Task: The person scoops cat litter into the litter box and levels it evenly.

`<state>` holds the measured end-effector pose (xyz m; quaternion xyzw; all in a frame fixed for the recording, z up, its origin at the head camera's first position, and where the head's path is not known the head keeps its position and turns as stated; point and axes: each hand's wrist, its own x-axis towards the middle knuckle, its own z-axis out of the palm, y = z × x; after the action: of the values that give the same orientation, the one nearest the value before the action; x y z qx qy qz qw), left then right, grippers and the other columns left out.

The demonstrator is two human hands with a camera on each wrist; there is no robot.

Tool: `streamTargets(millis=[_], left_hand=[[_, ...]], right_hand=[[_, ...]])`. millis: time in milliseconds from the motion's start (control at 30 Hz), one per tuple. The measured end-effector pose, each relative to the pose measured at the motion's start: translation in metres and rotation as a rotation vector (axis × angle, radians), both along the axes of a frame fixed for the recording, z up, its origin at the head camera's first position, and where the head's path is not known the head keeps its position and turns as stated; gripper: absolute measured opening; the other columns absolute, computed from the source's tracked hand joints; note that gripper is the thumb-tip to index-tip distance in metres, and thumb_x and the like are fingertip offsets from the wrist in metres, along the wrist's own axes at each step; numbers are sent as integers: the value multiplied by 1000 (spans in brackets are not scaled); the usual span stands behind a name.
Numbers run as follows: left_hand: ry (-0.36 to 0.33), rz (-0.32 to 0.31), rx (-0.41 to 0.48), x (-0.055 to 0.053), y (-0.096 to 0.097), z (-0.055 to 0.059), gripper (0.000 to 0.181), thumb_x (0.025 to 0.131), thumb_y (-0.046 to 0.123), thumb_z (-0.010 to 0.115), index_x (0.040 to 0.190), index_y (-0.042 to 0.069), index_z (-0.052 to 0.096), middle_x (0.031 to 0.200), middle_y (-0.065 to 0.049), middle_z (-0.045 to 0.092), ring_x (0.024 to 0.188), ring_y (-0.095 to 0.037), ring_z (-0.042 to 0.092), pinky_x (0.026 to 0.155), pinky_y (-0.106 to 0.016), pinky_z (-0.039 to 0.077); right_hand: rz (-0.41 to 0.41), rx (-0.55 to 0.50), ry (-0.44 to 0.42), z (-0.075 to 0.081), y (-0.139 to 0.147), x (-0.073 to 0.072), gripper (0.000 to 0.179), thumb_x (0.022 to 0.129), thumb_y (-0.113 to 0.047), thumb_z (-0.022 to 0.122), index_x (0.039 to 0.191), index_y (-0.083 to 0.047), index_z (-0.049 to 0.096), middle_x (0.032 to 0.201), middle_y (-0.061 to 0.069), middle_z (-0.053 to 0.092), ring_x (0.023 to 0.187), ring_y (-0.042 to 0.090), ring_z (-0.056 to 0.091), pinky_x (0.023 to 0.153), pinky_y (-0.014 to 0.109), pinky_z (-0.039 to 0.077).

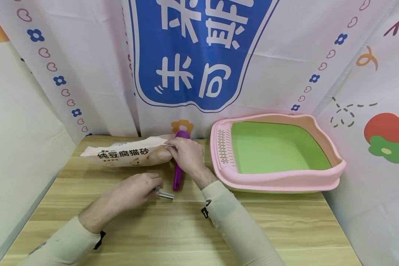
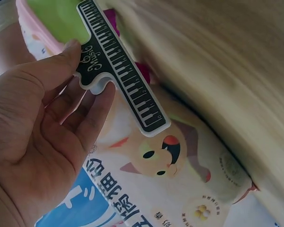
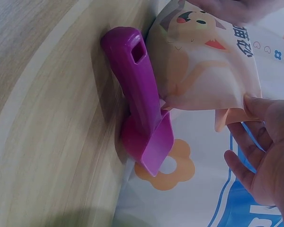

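One bag [image 1: 128,157], on the table [image 1: 279,225] toward the back edge, long axis running left to right; right end pinched by thumb and fingers of the right hand [image 1: 189,153], the nearer to that end. One clip [image 2: 124,71], pinched in the left hand [image 1: 136,192], on the person's side of the bag, apart from it.

Wood-grain tbl [image 1: 153,229]: printed bag [image 1: 126,153], purple scoop [image 1: 177,177], pink/grn tray [image 1: 279,181] on top.

One each — bag [image 1: 129,154], clip [image 2: 119,64], scoop [image 3: 142,101], tray [image 1: 276,181]
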<state>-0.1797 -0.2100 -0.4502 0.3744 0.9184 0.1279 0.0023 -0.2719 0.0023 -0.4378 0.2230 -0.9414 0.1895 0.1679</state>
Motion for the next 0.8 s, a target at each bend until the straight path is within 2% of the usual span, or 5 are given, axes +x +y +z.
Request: streamTargets(millis=[367, 600, 800], left_hand=[[-45, 4, -19, 3, -2, -8, 23, 95, 11, 95, 101, 20, 75, 99, 9, 73, 84, -6, 70, 73, -30, 65], [-65, 10, -37, 3, -4, -11, 29, 91, 12, 98, 97, 21, 71, 98, 8, 73, 84, -7, 70, 72, -31, 64], [-113, 19, -47, 3, -5, -10, 34, 86, 19, 103, 96, 23, 71, 99, 8, 74, 84, -5, 68, 71, -29, 63]], right_hand=[[4, -9, -4, 0, 0, 1, 20, 114, -49, 77, 126, -39, 91, 124, -17, 89, 108, 17, 89, 81, 43, 71], [10, -18, 3, -1, -1, 0, 19, 114, -48, 78, 124, -38, 91, 125, -16, 90, 108, 18, 89, 80, 44, 70], [11, -20, 6, -1, 0, 0, 19, 113, -48, 78, 125, -38, 91, 124, -16, 90, 107, 18, 89, 80, 44, 71]])
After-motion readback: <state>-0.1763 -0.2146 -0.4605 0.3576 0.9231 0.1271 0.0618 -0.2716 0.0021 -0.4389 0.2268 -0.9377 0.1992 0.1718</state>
